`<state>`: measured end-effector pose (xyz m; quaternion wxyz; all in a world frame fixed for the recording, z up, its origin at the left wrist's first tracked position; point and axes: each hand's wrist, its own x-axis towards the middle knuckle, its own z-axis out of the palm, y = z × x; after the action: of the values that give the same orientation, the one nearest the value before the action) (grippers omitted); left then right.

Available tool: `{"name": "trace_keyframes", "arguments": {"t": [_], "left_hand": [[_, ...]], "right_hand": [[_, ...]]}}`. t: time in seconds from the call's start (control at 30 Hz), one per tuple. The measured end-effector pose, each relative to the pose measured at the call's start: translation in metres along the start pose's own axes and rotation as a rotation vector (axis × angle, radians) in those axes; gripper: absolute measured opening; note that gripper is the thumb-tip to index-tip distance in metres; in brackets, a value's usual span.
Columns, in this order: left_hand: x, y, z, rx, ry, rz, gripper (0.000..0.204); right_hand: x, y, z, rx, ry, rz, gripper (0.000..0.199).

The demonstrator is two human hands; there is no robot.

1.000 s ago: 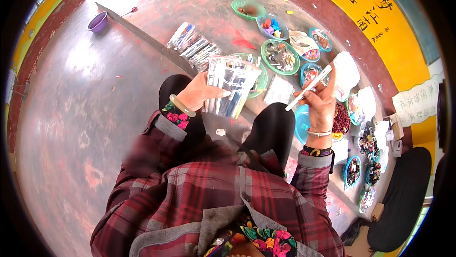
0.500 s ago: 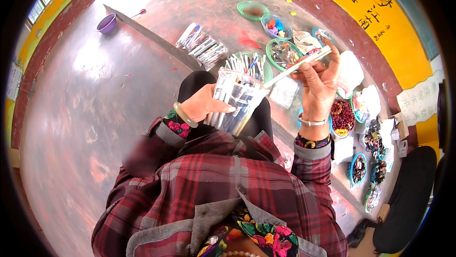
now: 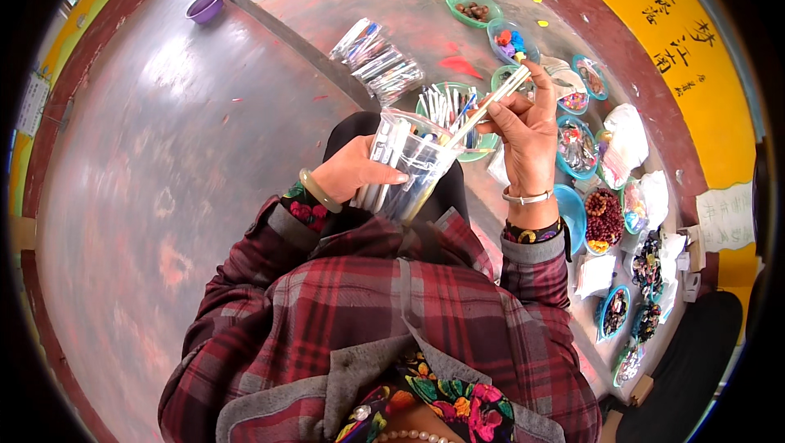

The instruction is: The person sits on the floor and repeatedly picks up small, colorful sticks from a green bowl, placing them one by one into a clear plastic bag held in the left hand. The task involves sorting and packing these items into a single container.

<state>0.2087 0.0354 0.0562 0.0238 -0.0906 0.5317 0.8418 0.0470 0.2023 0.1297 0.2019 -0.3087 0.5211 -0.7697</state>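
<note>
My left hand (image 3: 347, 171) is wrapped round a clear plastic bag (image 3: 419, 175), its thumb pressed across the front. White and darker pens stand inside the bag, seen through the plastic. Between the thumb and fingers of my right hand (image 3: 527, 136) are a few slim pale pens (image 3: 489, 104), held on a slant. Their lower ends reach into the mouth of the bag. Just behind the bag, a green basket (image 3: 482, 153) holds many loose pens and is partly hidden by the bag and my right hand.
Bagged bundles of pens (image 3: 378, 62) lie on the floor beyond my knees. Baskets of small colourful items, including dark red beads (image 3: 603, 218), line the right side by a yellow and red wall (image 3: 646, 42). A purple basin (image 3: 204, 7) stands far left, near a floor ledge (image 3: 286, 42).
My right hand has moved down and left, and the pens in it have gone deeper into the bag. The view has shifted, so the floor things appear further right.
</note>
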Motion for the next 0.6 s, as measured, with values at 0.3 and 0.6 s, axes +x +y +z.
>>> {"name": "trace_keyframes", "arguments": {"t": [0.3,0.6], "left_hand": [[-0.001,-0.007,-0.007,-0.131,0.022,-0.021,0.041],[0.002,-0.019,0.007,-0.210,0.033,0.002,0.036]], "right_hand": [[-0.001,0.031,0.008,-0.112,-0.126,0.107,0.056],[-0.019,0.044,-0.006,-0.394,-0.196,0.098,0.020]]}}
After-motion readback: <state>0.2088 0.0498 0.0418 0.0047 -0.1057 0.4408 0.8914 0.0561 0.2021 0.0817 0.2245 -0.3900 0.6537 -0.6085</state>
